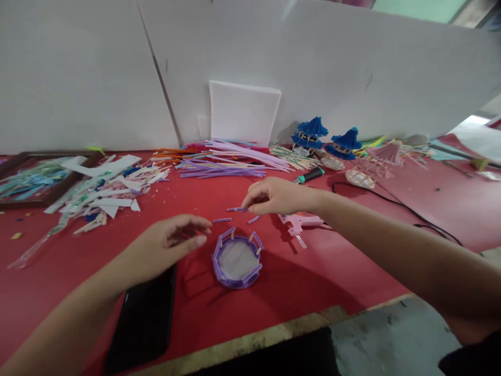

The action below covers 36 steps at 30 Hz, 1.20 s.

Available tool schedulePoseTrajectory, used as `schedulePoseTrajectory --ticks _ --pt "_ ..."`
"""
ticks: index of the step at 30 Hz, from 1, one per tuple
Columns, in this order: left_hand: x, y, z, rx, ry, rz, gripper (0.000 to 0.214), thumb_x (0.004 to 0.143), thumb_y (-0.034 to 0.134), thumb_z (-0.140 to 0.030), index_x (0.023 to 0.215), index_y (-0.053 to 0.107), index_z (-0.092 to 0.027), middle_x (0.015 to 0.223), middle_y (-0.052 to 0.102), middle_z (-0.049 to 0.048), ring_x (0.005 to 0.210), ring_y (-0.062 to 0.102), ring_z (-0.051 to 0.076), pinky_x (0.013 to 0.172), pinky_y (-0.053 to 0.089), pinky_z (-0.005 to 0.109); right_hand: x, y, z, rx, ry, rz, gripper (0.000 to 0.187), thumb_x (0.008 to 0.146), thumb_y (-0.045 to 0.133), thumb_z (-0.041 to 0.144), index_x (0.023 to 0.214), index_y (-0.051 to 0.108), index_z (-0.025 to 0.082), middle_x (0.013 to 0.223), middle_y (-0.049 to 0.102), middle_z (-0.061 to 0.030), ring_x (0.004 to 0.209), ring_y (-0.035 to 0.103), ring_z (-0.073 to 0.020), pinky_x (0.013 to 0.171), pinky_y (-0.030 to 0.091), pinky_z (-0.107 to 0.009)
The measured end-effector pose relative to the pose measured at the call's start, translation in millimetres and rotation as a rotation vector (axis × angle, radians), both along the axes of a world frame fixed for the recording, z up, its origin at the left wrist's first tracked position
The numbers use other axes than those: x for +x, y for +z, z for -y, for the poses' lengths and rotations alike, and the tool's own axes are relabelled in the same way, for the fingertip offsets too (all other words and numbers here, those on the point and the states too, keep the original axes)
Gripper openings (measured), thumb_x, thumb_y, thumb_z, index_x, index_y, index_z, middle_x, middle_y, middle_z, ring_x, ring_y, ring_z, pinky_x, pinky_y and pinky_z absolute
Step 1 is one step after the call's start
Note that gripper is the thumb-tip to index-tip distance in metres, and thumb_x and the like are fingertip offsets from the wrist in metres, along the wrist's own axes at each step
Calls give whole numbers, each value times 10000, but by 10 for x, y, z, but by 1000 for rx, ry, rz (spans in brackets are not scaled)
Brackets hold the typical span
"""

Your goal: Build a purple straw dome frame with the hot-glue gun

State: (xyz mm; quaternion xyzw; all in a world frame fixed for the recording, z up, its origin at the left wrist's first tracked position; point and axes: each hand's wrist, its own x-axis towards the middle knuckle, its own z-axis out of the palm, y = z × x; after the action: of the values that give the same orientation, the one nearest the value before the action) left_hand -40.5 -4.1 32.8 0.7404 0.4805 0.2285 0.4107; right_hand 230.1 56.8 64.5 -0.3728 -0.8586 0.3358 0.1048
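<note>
Keeping the left hand (168,238) clear of the purple ring (230,282) on the red table (332,261), and pinching the purple strip (232,209) lightly, should work best. The left hand, empty, thumb and fingers apart, hovers at the ring's ten o'clock; the right hand (274,195), toward one o'clock, has its fingertips close together at the strip, gripped or not I cannot tell.

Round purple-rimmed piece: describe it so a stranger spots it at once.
On the red table, find the black phone near the front edge. Right of it sits a round piece with a pale floor and purple rim. Its gapped purple railing on short pegs sets it apart from loose strips beyond.
</note>
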Motion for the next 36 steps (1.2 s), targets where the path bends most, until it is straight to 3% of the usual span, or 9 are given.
schedulePoseTrajectory --ticks 2,4,10,17,25,30,36 --pt "96 85 -73 120 110 10 366 793 623 -511 1009 668 -220 975 733 56 890 683 227 784 545 347 -35 58 50 9 55 -5 277 775 553 132 967 751 149 880 724 -28 741 622 -111 679 451 -200" --pt "227 145 -106 204 121 7 371 765 661 -499 1002 689 -215 974 742 51 867 686 226 776 537 340 -75 85 84 2 84 -7 286 765 552 136 958 761 164 858 716 -16 727 612 -111 673 441 -200" --pt "480 128 -73 115 73 38 279 788 646 -439 923 715 -205 890 756 32 811 692 203 748 530 301 -109 36 103 -115 -32 -22 310 743 547 202 962 764 168 727 667 6 598 518 -100 544 374 -213" --pt "471 99 -100 258 80 -97 215 812 616 -386 868 727 -210 878 745 28 806 672 187 720 503 277 -65 -25 125 -201 -121 -79 292 725 579 219 936 778 184 611 616 26 543 476 -87 512 352 -215" --pt "488 118 -112 161 93 -34 231 782 631 -408 822 721 -199 811 734 25 754 650 187 708 484 283 -42 -54 225 -312 -205 -308 133 740 659 259 814 709 161 689 651 6 600 551 -90 564 426 -210" --pt "444 111 -122 36 86 77 238 744 679 -424 798 715 -195 775 715 17 734 628 171 686 485 266 36 -67 338 -310 -268 -257 194 776 662 355 755 680 163 590 600 24 519 496 -77 478 366 -198" --pt "459 100 -120 -46 83 144 224 719 708 -406 771 705 -188 728 699 8 679 613 151 633 491 240 98 -98 436 -308 -314 -261 216 790 647 380 787 680 166 613 591 27 503 473 -71 449 334 -198"
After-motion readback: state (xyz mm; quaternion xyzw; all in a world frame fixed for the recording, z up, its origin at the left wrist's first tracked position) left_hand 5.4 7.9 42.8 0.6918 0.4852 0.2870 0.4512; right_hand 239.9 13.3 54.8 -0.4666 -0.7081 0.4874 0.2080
